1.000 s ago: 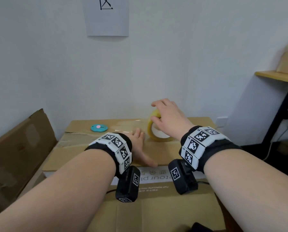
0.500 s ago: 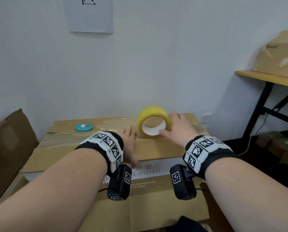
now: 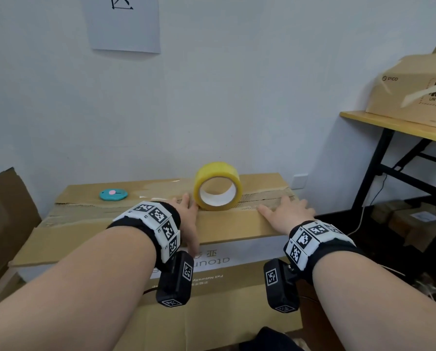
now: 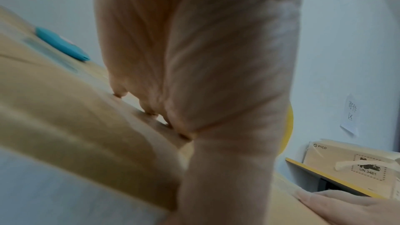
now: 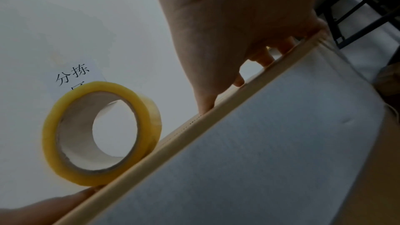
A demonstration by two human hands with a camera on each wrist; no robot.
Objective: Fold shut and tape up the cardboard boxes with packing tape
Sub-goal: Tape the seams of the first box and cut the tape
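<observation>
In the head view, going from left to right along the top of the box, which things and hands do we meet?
Teal disc → left hand → tape roll → right hand.

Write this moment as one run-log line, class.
left hand: flat on brown cardboard box | right hand: flat on box | yellow packing tape roll: upright, unheld, between hands

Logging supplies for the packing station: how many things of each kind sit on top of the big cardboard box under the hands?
Yellow tape roll: 1
Teal cutter: 1
Hands resting flat: 2, left hand and right hand
Total: 4
</observation>
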